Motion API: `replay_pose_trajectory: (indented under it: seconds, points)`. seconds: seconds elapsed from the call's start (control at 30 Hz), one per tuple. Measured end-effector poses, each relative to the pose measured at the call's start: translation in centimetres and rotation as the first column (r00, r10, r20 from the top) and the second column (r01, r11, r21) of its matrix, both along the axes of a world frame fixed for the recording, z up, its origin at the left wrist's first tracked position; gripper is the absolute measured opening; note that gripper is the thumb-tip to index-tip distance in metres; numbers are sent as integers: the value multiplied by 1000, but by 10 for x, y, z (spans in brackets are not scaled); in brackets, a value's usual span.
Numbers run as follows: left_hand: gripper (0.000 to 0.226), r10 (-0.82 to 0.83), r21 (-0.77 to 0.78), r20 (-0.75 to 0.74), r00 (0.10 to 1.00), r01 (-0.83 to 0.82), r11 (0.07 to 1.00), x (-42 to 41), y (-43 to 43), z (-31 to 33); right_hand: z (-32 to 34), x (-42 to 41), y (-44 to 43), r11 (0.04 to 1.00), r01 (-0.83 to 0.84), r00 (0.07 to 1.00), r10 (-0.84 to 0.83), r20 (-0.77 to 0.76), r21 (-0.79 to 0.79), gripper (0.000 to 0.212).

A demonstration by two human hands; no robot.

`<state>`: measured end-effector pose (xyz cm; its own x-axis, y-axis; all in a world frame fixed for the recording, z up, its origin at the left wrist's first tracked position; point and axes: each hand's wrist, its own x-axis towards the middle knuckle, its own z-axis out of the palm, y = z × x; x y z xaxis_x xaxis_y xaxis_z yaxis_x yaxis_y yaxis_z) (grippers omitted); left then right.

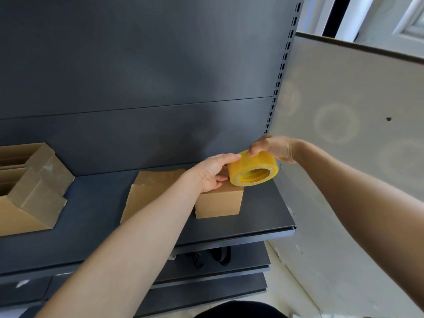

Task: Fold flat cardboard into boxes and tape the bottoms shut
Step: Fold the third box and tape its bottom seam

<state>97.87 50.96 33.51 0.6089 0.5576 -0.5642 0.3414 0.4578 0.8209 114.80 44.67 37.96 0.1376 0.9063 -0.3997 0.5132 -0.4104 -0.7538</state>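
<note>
Far left of the small box (pixel 219 199), along the same dark shelf (pixel 96 216): a cluster of brown cartons (pixel 29 187), folded up and lying on their sides with open mouths showing, so apparently some of the work done; whether their bottoms carry tape, impossible to tell. Just left of the small box, partly hidden behind the left forearm: flat cardboard (pixel 149 191), unfolded, flaps lying loose, clearly still to be shaped. Then the left hand (pixel 212 173), resting on top of the small box, fingers reaching toward the near face of the tape roll (pixel 252 168), thumb low against the box top; probably picking at the tape's free end, though no loose strip shows, and fingers partly curled, clamped on nothing clearly visible. The small box itself: plain brown, squared up, closed on the visible faces, standing near the right end of the shelf; no tape visible across it, so sealing judged as just beginning. Directly above the small box's right corner: the tape roll, translucent yellow, wide, core with printed lettering facing the camera. Right of that, the right hand (pixel 273 149), closed over the roll's top and far side, holding it just over the box.
</note>
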Motion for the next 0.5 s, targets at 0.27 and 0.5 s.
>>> replay_pose_trajectory:
  seconds: [0.27,0.5]
  points:
    - [9,35,-28,50,998,-34,999,-1,-3,-1,7,-8,-8,999,51,995,-52,91,10,48]
    - [15,108,15,22,994,-108,994,-4,0,2,21,-31,5,991,-78,847,122,518,-106,39]
